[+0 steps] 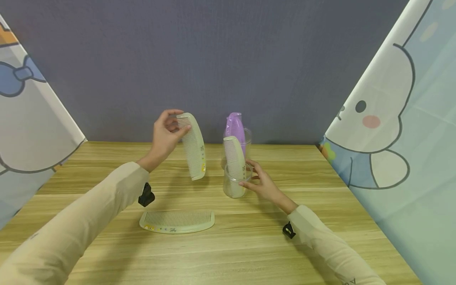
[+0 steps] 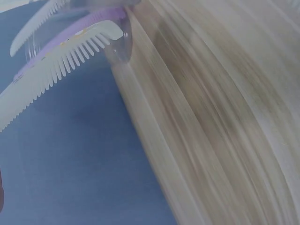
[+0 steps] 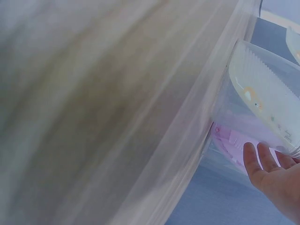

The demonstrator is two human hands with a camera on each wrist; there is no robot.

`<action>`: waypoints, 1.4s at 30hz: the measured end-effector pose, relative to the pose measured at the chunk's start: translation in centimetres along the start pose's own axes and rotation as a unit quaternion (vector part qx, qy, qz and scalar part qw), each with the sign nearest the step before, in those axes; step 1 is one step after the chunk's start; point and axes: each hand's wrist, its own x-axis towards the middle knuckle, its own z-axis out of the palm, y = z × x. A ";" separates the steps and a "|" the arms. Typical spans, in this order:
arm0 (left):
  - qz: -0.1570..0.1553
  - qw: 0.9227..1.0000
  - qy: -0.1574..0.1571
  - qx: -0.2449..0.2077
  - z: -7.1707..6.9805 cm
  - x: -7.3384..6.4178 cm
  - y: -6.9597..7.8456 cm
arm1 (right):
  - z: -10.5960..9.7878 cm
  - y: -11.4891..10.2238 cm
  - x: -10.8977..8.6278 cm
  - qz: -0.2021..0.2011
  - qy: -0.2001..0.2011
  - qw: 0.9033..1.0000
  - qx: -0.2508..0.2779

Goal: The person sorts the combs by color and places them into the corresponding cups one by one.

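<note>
My left hand [image 1: 165, 132] pinches a pale green comb [image 1: 194, 146] near its top end, thumb in front, and the comb hangs upright above the table. In the left wrist view this comb [image 2: 51, 65] crosses the upper left, teeth downward. My right hand [image 1: 265, 184] holds a clear plastic cup [image 1: 227, 188] by its right side, thumb at the near rim. A second pale green comb [image 1: 234, 158] leans upright inside that cup. Fingers [image 3: 253, 164] lie against the cup's wall in the right wrist view.
Behind the front cup stands another clear cup [image 1: 248, 138] with a purple comb [image 1: 235, 126] in it. A third pale green comb [image 1: 178, 228] lies flat on the wooden table [image 1: 249, 245] nearer me. A dark grey panel [image 1: 199, 71] rises along the table's back edge.
</note>
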 end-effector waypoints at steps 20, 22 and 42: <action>0.052 0.996 0.008 -0.071 3.6 0.7 3.2 | -0.1 0.1 -0.2 0.000 0.000 1.000 -0.006; 0.052 0.996 0.010 -0.073 4.0 0.5 3.9 | -0.1 0.1 -0.2 0.000 0.000 1.000 -0.006; 0.048 0.993 0.033 -0.101 7.7 -0.1 4.5 | -0.1 0.2 -0.1 0.000 -0.001 1.000 -0.006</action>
